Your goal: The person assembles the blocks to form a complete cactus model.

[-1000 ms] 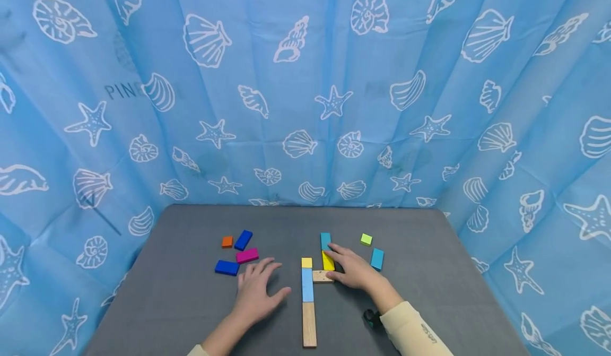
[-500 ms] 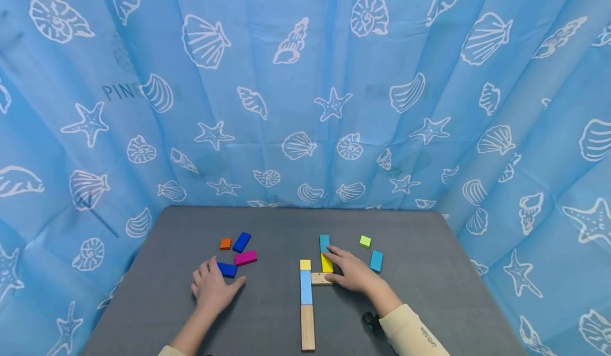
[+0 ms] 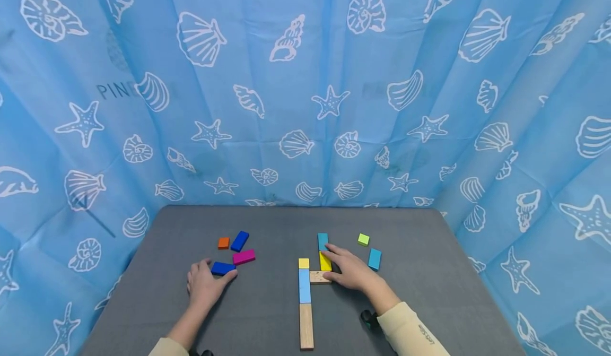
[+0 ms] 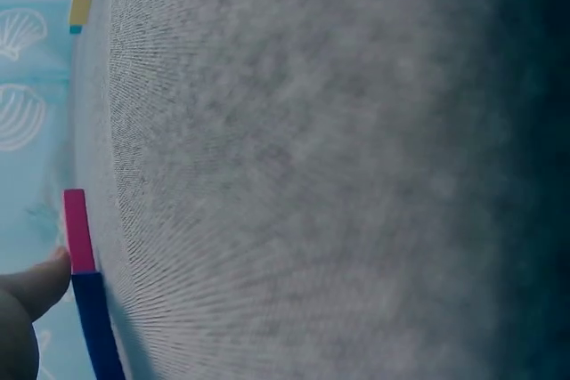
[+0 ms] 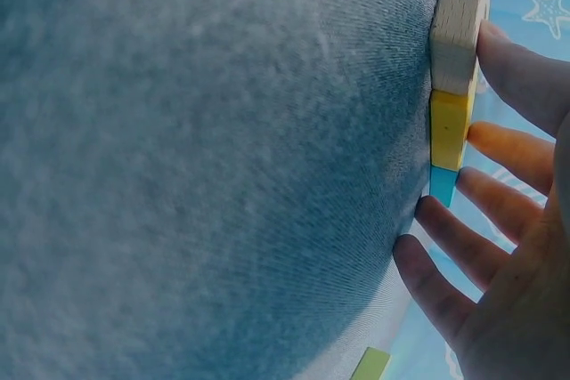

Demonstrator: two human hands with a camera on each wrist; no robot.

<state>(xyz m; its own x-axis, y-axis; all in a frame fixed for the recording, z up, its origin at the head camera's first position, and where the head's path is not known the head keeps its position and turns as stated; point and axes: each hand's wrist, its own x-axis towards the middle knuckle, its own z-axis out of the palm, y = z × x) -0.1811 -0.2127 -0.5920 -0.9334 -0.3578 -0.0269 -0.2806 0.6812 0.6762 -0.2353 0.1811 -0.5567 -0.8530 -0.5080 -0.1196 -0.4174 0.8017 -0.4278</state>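
The left hand (image 3: 204, 287) had just swung out from near the column of blocks (image 3: 304, 286) to the nearer dark blue block (image 3: 223, 268), which lay between its widely parted thumb and fingers; whether they pressed it, I couldn't tell. The pink block (image 3: 244, 257) lay just beyond its thumb. The right hand (image 3: 355, 271) had stayed put, fingers loosely spread by the yellow block (image 3: 325, 261), seemingly steadying it while the left turned to loose pieces.
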